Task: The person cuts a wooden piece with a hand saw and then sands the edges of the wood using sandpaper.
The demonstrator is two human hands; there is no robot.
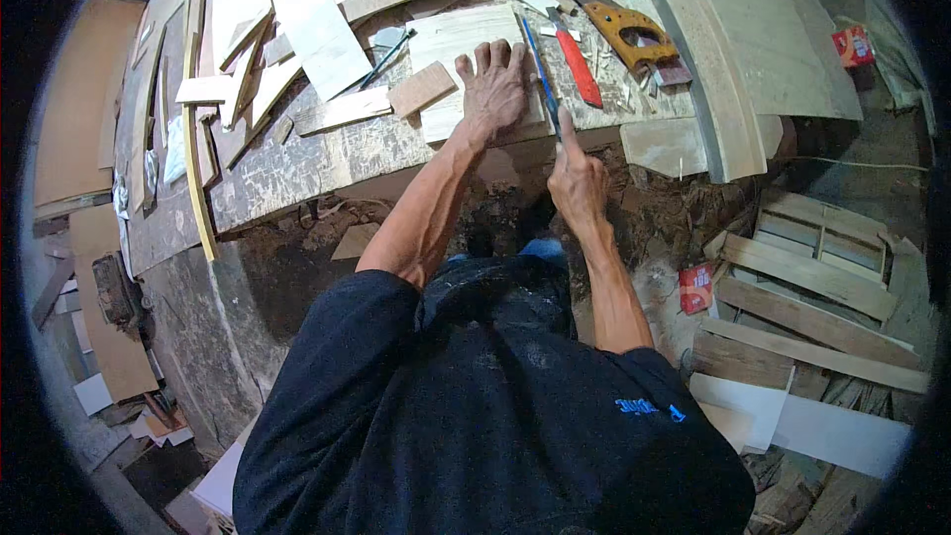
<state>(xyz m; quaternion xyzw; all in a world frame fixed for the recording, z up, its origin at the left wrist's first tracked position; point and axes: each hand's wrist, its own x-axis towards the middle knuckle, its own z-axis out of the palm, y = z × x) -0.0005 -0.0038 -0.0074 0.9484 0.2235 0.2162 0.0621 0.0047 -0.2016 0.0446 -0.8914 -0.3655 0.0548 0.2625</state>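
Pale wood offcuts (275,89) litter the left of my mottled worktop (297,183); overlapped, no reliable count. Next rightward: teal-tipped rod (388,58), then reddish-brown wood block (423,89) at the left edge of the grained board (458,35). Board lies flat at the worktop's near edge; my left hand (495,94) bears on it, fingers spread apart. My right hand (578,178) has its fingers clamped on a slim blue tool (539,64) alongside the board's right side; file or saw, cannot tell. Further right: red-handled tool (578,67), then yellow-handled handsaw (609,20).

Risk (judgement): board could skid if left-hand pressure slackens; a leftward slip of the blue tool could nick my left fingers, which are near it.

Count: rod 1, block 1, board 1, blue tool 1, red-handled tool 1, handsaw 1, red boxes (695,289) at far right 2.
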